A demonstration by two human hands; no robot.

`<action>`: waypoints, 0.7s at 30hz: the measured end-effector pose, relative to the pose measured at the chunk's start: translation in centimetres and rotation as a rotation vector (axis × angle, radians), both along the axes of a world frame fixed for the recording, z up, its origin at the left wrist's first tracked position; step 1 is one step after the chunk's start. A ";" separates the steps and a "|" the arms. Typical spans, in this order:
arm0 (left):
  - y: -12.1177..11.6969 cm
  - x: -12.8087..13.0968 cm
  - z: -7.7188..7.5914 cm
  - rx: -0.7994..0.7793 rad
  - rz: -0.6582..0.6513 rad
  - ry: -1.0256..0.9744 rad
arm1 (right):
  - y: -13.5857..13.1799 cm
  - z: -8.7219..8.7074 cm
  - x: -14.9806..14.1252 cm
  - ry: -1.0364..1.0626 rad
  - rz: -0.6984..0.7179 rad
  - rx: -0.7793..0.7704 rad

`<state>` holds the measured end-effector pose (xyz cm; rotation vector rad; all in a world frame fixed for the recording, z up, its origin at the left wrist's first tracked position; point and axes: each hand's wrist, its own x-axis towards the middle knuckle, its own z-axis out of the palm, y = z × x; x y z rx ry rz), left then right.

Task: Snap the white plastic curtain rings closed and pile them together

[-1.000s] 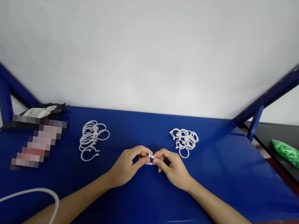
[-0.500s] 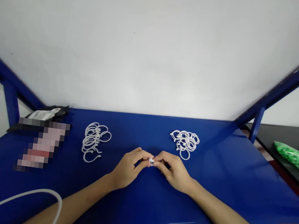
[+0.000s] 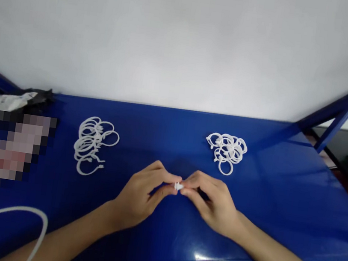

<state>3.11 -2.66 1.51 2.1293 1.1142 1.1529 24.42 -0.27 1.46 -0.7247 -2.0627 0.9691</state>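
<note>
While the fingertips of both hands nearly meet, a small white piece (image 3: 178,186) is pinched between them; the left hand (image 3: 142,191) grips it with thumb and forefinger on one side, and the right hand (image 3: 214,201) does the same on the other, so both grips are narrow; compared with one second ago, the gap between the hands is smaller, and the band of the piece, visible then below the fingers, is now mostly hidden; I judge that its ends are being brought together, but whether they are joined I cannot tell. Under the piece spreads the blue table (image 3: 159,141); farther back and left of the piece lies a loose pile of white rings (image 3: 87,145), of which the nearest has parted ends; farther back and right of it lies a second pile (image 3: 231,149), of which the nearest ring looks closed; far left of the piece is a black package (image 3: 40,99).
</note>
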 end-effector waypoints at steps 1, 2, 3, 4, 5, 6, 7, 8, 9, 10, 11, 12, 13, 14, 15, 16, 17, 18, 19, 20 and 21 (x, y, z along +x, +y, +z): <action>0.1 -0.1 -0.2 -0.017 0.005 0.009 | 0.1 -0.2 0.0 -0.009 -0.002 -0.005; 0.2 -0.1 -0.3 -0.036 0.016 0.012 | 0.2 -0.3 -0.1 -0.021 -0.011 -0.009; 0.3 -0.2 -0.5 -0.058 0.025 0.013 | 0.3 -0.5 -0.1 -0.031 -0.022 -0.011; 0.4 -0.2 -0.7 -0.076 0.033 0.009 | 0.4 -0.6 -0.1 -0.040 -0.033 -0.014; 0.5 -0.2 -0.8 -0.093 0.038 0.001 | 0.5 -0.7 -0.1 -0.050 -0.044 -0.018; 0.6 -0.1 -0.8 -0.108 0.042 -0.007 | 0.6 -0.7 -0.1 -0.058 -0.052 -0.021; 0.6 -0.1 -0.8 -0.124 0.046 -0.015 | 0.7 -0.7 -0.1 -0.063 -0.058 -0.025; 0.6 0.0 -0.8 -0.143 0.055 -0.023 | 0.7 -0.6 0.0 -0.064 -0.068 -0.030; 0.6 0.0 -0.8 -0.166 0.066 -0.033 | 0.7 -0.6 0.0 -0.063 -0.081 -0.036; 0.7 0.1 -0.8 -0.189 0.077 -0.045 | 0.8 -0.6 0.0 -0.060 -0.095 -0.042; 0.7 0.1 -0.7 -0.207 0.088 -0.060 | 0.8 -0.5 0.0 -0.056 -0.107 -0.045; 0.8 0.2 -0.7 -0.218 0.096 -0.076 | 0.8 -0.5 -0.1 -0.054 -0.117 -0.046; 0.9 0.2 -0.7 -0.221 0.104 -0.090 | 0.8 -0.5 -0.1 -0.054 -0.124 -0.047; 1.0 0.2 -0.7 -0.217 0.107 -0.103 | 0.9 -0.4 -0.2 -0.058 -0.125 -0.049; 1.0 0.2 -0.8 -0.209 0.109 -0.113 | 0.9 -0.4 -0.2 -0.065 -0.121 -0.051; 1.1 0.2 -0.9 -0.199 0.109 -0.120 | 0.9 -0.4 -0.2 -0.072 -0.117 -0.051; 1.2 0.2 -1.0 -0.186 0.107 -0.123 | 0.9 -0.4 -0.3 -0.080 -0.113 -0.050; 1.2 0.2 -1.1 -0.169 0.104 -0.124 | 0.9 -0.3 -0.3 -0.087 -0.108 -0.049; 1.2 0.3 -1.2 -0.146 0.100 -0.124 | 0.9 -0.3 -0.3 -0.093 -0.100 -0.047; 1.2 0.3 -1.3 -0.114 0.094 -0.122 | 0.9 -0.3 -0.3 -0.095 -0.091 -0.039; 1.1 0.4 -1.3 -0.074 0.086 -0.120 | 0.8 -0.3 -0.3 -0.097 -0.079 -0.027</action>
